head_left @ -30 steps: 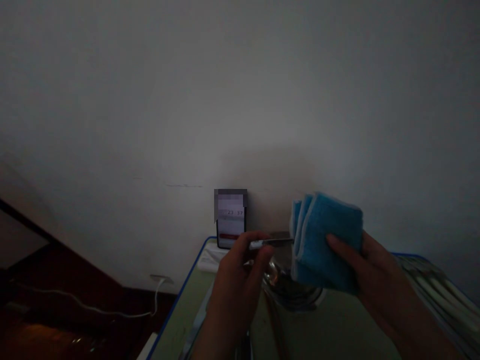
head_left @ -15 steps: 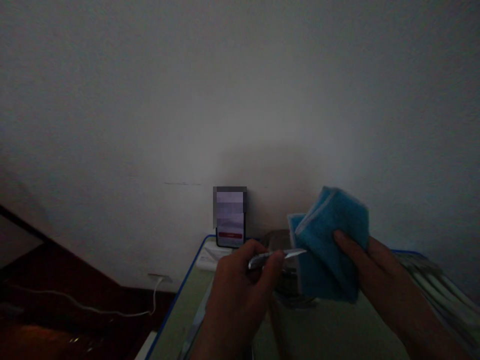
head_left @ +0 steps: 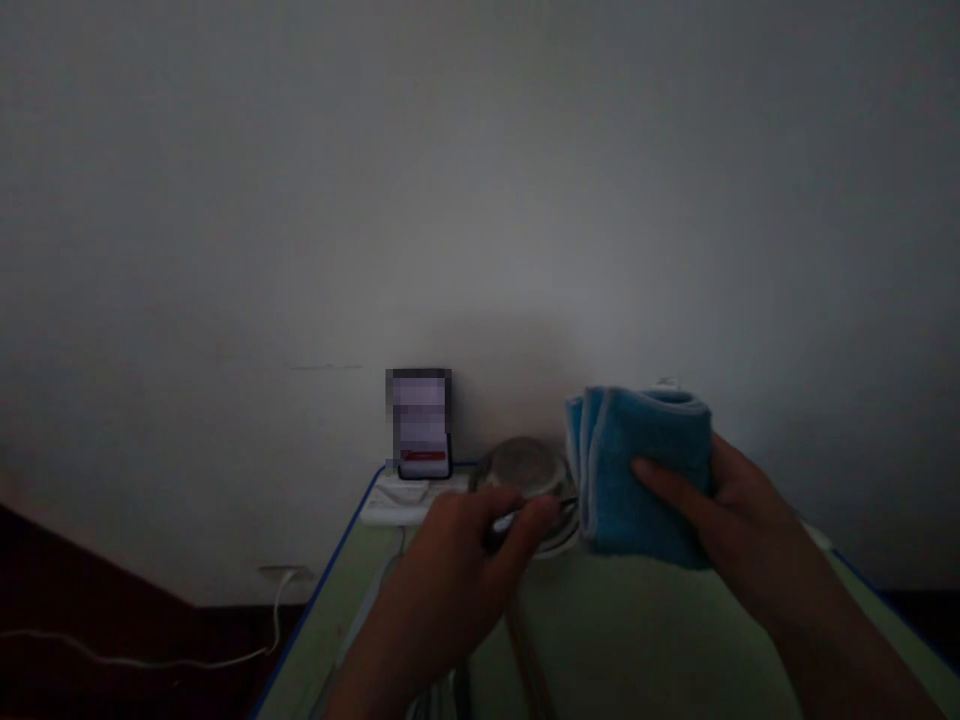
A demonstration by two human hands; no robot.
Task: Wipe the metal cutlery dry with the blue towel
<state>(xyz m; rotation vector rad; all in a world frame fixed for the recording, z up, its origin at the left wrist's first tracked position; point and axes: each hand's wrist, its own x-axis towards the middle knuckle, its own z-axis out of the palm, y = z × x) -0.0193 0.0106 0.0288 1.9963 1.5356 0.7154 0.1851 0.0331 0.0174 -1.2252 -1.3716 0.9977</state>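
Observation:
My left hand is closed in a pinch around the handle of a thin metal utensil; its far end runs toward the cloth and is hidden there. My right hand grips a folded blue cloth, thumb across its front, wrapped round the utensil's end. Both hands hover over a pale green table with a blue edge. Just behind the hands sits a round metal bowl.
A phone with a lit screen leans against the white wall at the table's back edge, above a white flat object. A white cable trails across the dark floor at lower left. The scene is dim.
The view shifted, so the phone and table sit further left and the bowl shows. The cloth went from tilted to upright, and the utensil's bright blade is hidden behind it.

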